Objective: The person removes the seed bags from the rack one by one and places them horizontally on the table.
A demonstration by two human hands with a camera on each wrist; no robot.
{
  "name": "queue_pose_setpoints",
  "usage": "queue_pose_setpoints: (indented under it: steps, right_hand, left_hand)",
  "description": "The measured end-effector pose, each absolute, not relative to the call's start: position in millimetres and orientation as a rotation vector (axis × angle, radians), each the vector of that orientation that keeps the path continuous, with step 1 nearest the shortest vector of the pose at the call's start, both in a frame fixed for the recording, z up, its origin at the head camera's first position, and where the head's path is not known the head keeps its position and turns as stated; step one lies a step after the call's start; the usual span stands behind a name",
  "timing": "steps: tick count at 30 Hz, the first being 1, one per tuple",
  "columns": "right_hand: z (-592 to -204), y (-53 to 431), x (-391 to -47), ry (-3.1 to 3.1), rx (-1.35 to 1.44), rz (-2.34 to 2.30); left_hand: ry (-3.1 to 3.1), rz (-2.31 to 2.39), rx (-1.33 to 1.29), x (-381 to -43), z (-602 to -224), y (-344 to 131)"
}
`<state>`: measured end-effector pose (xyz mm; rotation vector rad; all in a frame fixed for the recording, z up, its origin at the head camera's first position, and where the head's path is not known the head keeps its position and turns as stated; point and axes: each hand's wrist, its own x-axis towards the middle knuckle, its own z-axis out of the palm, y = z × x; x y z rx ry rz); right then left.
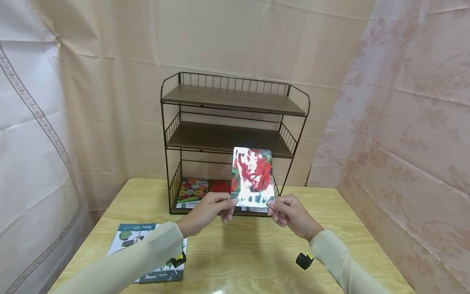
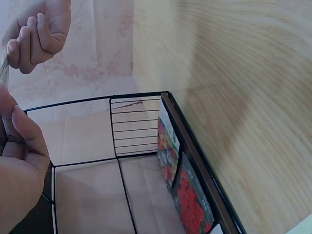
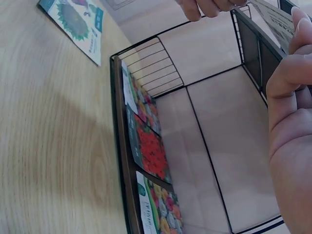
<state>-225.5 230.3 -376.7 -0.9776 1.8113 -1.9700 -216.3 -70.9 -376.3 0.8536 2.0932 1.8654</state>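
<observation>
A glossy seed packet [image 1: 253,175] with red flowers is held upright in front of the shelf rack, glare whitening part of its face. My left hand [image 1: 213,208] pinches its lower left corner. At the lower right corner, my right hand [image 1: 293,214] pinches it between thumb and fingers. The right wrist view shows the packet's printed back [image 3: 275,22] beside the right hand [image 3: 297,117]. Behind it on the bottom shelf lie a multicoloured-flower packet [image 1: 192,190], a red-flower packet [image 3: 148,151] and another multicoloured packet [image 3: 163,202].
The black wire rack has wooden upper [image 1: 231,98] and middle [image 1: 220,134] shelves. Seed packets [image 1: 161,275] with green plant pictures lie on the wooden table [image 1: 235,261] at the left, partly hidden by my left sleeve. Curtains [image 1: 411,122] hang behind and at both sides.
</observation>
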Motion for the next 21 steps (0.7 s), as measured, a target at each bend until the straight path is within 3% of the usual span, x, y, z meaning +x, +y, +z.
queue_pose_setpoints:
  steps: [21]
  right_hand:
    - [-403.3,216.7,-216.7,1.754,-1.018,-1.855]
  left_hand:
    - [2.05,1.791,0.779,-195.2,-400.4,-94.8]
